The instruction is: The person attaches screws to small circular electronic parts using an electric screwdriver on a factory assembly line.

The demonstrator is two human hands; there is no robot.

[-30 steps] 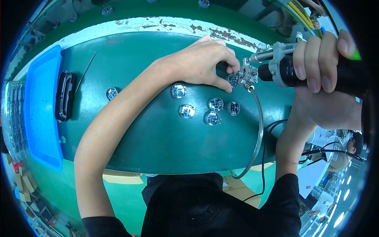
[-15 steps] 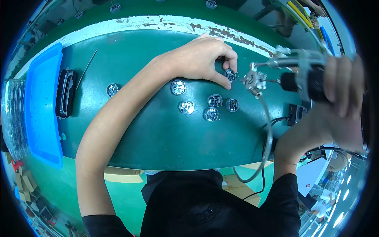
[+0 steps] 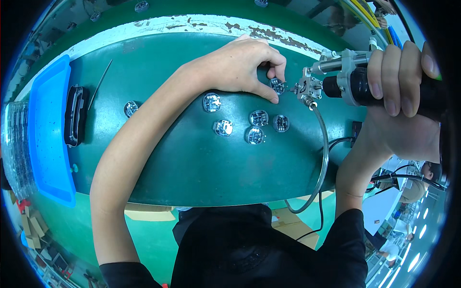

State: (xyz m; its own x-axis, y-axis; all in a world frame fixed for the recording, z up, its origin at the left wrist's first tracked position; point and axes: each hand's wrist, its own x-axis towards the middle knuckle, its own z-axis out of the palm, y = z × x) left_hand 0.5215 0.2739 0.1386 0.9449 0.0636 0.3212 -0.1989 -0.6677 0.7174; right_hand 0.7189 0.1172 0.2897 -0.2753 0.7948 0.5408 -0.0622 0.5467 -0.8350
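My left hand (image 3: 235, 67) reaches across the table, thumb and fingers closed around the sides of a small round electronic module (image 3: 277, 86). In my right hand (image 3: 396, 84) is a black power screwdriver (image 3: 353, 87) with a metal head and a clear hose (image 3: 327, 149). Its tip points left and meets the right side of the module, or comes very close; I cannot tell if they touch. Several like modules lie nearer to me, among them one (image 3: 211, 102) below my left wrist and one (image 3: 281, 123) below the screwdriver head. Another module (image 3: 130, 109) sits left of my forearm.
A blue tray (image 3: 48, 139) stands at the left, with stacked clear plastic trays (image 3: 17, 144) beyond it. Beside it are a black oblong housing (image 3: 76, 115) and a thin rod (image 3: 100, 85). Black cables (image 3: 341, 139) run at the right. A white, chipped ledge (image 3: 192, 23) borders the far side.
My right hand has brought the screwdriver left and slightly down toward the module, and its blur is gone. My left hand keeps its hold. The whole view has shifted slightly.
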